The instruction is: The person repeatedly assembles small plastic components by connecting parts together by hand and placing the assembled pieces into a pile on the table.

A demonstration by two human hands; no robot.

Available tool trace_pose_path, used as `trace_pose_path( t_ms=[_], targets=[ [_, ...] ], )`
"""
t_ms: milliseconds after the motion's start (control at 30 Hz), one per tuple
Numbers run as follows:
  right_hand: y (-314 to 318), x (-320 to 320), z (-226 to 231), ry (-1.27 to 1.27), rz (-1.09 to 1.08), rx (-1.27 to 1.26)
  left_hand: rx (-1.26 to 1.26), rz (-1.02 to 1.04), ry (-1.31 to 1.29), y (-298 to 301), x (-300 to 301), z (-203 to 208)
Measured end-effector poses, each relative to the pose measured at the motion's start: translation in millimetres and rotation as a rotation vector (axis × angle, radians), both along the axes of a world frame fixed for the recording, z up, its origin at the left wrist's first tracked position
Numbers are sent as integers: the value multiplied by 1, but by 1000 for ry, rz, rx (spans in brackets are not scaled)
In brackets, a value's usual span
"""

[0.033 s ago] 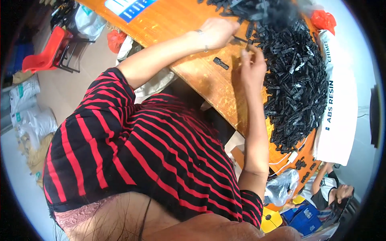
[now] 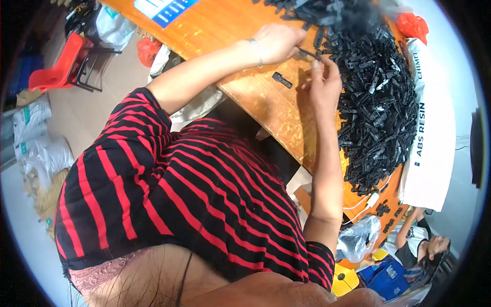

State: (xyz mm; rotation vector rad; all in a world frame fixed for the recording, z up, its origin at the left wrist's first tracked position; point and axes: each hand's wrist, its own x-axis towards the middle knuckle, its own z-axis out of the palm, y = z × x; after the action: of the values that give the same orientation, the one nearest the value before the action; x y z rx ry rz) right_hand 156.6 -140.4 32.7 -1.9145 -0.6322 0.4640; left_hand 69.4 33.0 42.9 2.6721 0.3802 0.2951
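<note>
My left hand (image 2: pixel 279 43) is closed over the orange wooden table (image 2: pixel 245 97), pinching one end of a thin black plastic part (image 2: pixel 307 52). The fingertips of my right hand (image 2: pixel 325 84) press on the other end, so the part spans the gap between both hands. Its finer shape is too small to make out. Closer to the table's edge, a single black plastic part (image 2: pixel 282 80) lies loose. Just right of my right hand spreads a large heap of similar black plastic parts (image 2: pixel 378 112).
Beyond the heap lies a white sack (image 2: pixel 429 133) with a red plastic bag (image 2: pixel 411 26). A blue-and-white sheet (image 2: pixel 166 10) rests at the upper left. A white cable (image 2: pixel 372 199) and a clear bag (image 2: pixel 359 238) are lower right, near another person (image 2: pixel 417 235). A red chair (image 2: pixel 59 66) stands left.
My right hand has shifted slightly to the right, its fingers drawn closer together. My left hand stays nearly in place, and the loose part has not moved on the table.
</note>
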Motion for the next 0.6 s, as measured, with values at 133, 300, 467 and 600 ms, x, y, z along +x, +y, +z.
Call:
trace_pose_path(
  t_ms=[133, 300, 467, 600],
  targets=[
    [-3, 1, 4, 340, 28, 163, -117, -120, -102, -5, -29, -1],
    [-17, -20, -4, 598, 84, 212, -1093, -45, -197, -8, -60, -48],
    [-28, -20, -29, 539, 111, 100, -1288, 156, -190, -29, -66, -67],
    [-22, -21, -28, 427, 91, -6, -1092, 168, -353, -39, -57, -79]
  ],
)
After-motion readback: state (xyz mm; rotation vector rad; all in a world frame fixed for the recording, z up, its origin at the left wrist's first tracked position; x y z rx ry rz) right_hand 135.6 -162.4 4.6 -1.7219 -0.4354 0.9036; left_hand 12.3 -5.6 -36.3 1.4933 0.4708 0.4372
